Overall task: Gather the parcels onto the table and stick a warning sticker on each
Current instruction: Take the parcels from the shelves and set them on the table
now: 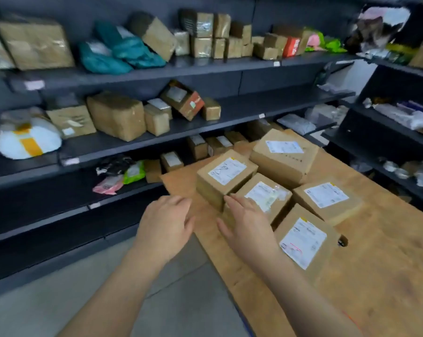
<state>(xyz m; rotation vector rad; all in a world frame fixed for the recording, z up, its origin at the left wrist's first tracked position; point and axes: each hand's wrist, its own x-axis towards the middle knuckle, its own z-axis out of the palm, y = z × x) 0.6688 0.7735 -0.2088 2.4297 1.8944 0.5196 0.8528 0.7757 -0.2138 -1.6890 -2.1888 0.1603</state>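
right grip [247, 220] flat on middle parcel [266, 194]; left grip [166, 222] beside.

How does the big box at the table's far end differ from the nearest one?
The far box is bigger than the near box. The far box's label covers a small part of its top; the near box's label fills much more. The near box's label has red pen marks; the far box's shows none. Both are brown cardboard, white-labelled, on the wooden table.
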